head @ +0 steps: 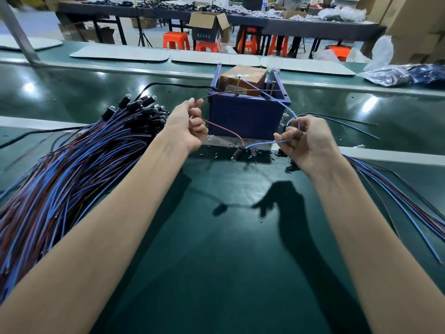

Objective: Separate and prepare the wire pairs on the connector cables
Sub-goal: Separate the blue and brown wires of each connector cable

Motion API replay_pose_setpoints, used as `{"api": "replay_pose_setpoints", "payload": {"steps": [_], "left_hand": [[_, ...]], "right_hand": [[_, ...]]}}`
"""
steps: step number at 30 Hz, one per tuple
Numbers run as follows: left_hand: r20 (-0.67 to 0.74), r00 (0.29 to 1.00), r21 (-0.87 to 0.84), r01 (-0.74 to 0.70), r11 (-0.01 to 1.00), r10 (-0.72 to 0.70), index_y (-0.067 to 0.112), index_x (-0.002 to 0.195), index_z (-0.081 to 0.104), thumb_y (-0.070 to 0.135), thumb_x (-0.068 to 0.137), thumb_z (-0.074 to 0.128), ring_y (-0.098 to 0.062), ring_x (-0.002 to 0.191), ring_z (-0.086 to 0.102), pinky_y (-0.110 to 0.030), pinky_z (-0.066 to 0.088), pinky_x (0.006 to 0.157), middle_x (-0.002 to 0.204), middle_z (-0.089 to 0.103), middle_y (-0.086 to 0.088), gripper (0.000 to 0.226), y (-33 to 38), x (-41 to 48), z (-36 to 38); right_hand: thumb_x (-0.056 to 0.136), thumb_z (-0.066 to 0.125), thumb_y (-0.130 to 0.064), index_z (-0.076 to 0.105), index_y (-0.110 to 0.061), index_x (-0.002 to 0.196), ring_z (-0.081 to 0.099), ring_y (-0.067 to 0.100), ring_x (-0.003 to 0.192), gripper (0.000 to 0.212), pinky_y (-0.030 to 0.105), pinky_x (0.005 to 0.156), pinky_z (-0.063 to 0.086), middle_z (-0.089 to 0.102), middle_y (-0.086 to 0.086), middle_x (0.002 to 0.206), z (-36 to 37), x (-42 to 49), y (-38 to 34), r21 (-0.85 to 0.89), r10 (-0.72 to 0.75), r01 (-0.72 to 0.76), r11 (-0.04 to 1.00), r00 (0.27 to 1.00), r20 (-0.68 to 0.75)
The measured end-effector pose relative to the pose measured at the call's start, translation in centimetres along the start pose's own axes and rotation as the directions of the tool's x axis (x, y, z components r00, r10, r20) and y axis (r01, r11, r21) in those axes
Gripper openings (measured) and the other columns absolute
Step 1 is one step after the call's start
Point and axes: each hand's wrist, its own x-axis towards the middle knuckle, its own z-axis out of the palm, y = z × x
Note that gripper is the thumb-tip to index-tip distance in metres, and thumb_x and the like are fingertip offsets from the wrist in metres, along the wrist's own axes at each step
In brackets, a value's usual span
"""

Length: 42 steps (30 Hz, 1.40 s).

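Observation:
One connector cable hangs between my hands above the green table. Its black connector (238,154) dangles low in the middle. My left hand (186,126) pinches the brown wire (225,127), which loops up from the connector and runs on toward the blue box. My right hand (304,141) grips the blue wire (267,142), which curls over my fingers and also reaches toward the box. The two wires are spread apart in a V from the connector.
A large pile of blue and brown cables (72,165) with black connectors lies at left. Another bunch of cables (397,189) fans out at right. A blue box (245,114) holding a brown carton (243,79) stands just behind my hands. Small black bits litter the table (216,261).

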Motion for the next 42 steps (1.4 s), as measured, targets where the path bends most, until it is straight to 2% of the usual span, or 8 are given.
{"api": "replay_pose_setpoints", "payload": {"steps": [3,6,9,13,17,24,32,42], "left_hand": [[0.008,1.000,0.021,0.004,1.000,-0.004,0.012,0.080,0.055,0.010,0.097,0.038,-0.004,0.025,0.025,-0.012,0.017,0.031,0.043,0.051,0.010,0.024,0.3,-0.1,-0.3],[0.021,0.999,0.042,0.023,0.999,-0.024,0.010,0.080,0.056,0.008,0.093,0.038,-0.005,0.026,0.024,-0.013,0.017,0.032,0.048,0.055,0.009,0.023,0.6,-0.1,-0.9],[-0.004,0.999,0.197,0.043,0.979,-0.043,0.014,0.079,0.061,0.017,0.095,0.045,-0.006,0.026,0.019,-0.013,0.016,0.032,0.038,0.036,0.011,0.023,0.7,-0.3,-1.1],[-0.002,1.000,0.311,0.006,0.950,-0.006,0.019,0.077,0.059,0.024,0.098,0.048,-0.006,0.025,0.019,-0.012,0.014,0.033,0.034,0.025,0.010,0.024,0.6,-0.6,-0.8],[-0.003,1.000,0.241,0.007,0.971,-0.007,0.017,0.075,0.053,0.017,0.099,0.039,-0.006,0.024,0.020,-0.012,0.016,0.031,0.033,0.033,0.010,0.028,0.8,-0.8,-0.7],[-0.088,0.995,0.119,-0.041,0.992,0.052,0.016,0.074,0.049,0.006,0.093,0.031,-0.005,0.027,0.020,-0.014,0.016,0.033,0.038,0.043,0.011,0.027,1.4,-1.2,-0.7],[-0.170,0.980,0.059,-0.091,0.994,0.100,0.018,0.061,0.035,0.009,0.092,0.023,-0.005,0.027,0.018,-0.015,0.015,0.033,0.035,0.042,0.010,0.034,2.0,-1.7,-0.2],[-0.231,0.965,0.030,-0.120,0.992,0.124,0.019,0.060,0.033,0.020,0.100,0.019,-0.006,0.028,0.017,-0.015,0.013,0.034,0.039,0.040,0.011,0.042,2.1,-2.1,0.1]], "right_hand": [[0.101,0.042,-0.021,0.039,-0.015,0.070,0.040,0.009,0.031,0.031,0.021,0.045,0.051,0.034,-0.004,0.037,-0.1,-0.2,-0.1,-0.063,-0.016,0.016,0.998,1.000,-0.012],[0.100,0.036,-0.012,0.044,-0.012,0.073,0.042,0.010,0.032,0.028,0.021,0.044,0.051,0.036,-0.003,0.037,-0.3,-0.6,-0.6,-0.146,-0.034,0.039,0.989,0.999,0.036],[0.098,0.033,-0.006,0.051,-0.007,0.086,0.047,0.011,0.034,0.022,0.022,0.047,0.053,0.041,-0.002,0.039,-0.9,-1.0,-1.7,-0.181,-0.066,0.078,0.981,0.995,0.070],[0.100,0.038,-0.014,0.050,-0.011,0.081,0.043,0.006,0.033,0.023,0.020,0.045,0.051,0.042,-0.004,0.041,-1.5,-0.9,-2.8,-0.175,-0.073,0.075,0.982,0.997,0.017],[0.102,0.045,-0.024,0.043,-0.017,0.073,0.034,0.003,0.029,0.029,0.015,0.041,0.045,0.034,-0.008,0.037,-1.7,-0.6,-2.6,-0.204,-0.083,0.074,0.976,0.996,-0.036],[0.098,0.030,-0.003,0.053,-0.007,0.087,0.040,0.006,0.032,0.026,0.017,0.046,0.050,0.038,-0.006,0.036,-2.3,-0.5,-2.8,-0.229,-0.123,0.117,0.966,0.992,-0.013],[0.099,0.027,-0.003,0.049,-0.008,0.084,0.044,0.008,0.033,0.027,0.020,0.047,0.052,0.041,-0.004,0.037,-2.8,-0.7,-3.7,-0.111,-0.134,0.127,0.986,0.989,-0.062],[0.097,0.022,0.000,0.045,-0.009,0.082,0.045,0.009,0.032,0.029,0.024,0.048,0.054,0.040,-0.002,0.037,-3.4,-0.5,-4.6,0.006,-0.159,0.161,0.987,0.977,-0.143]]}}
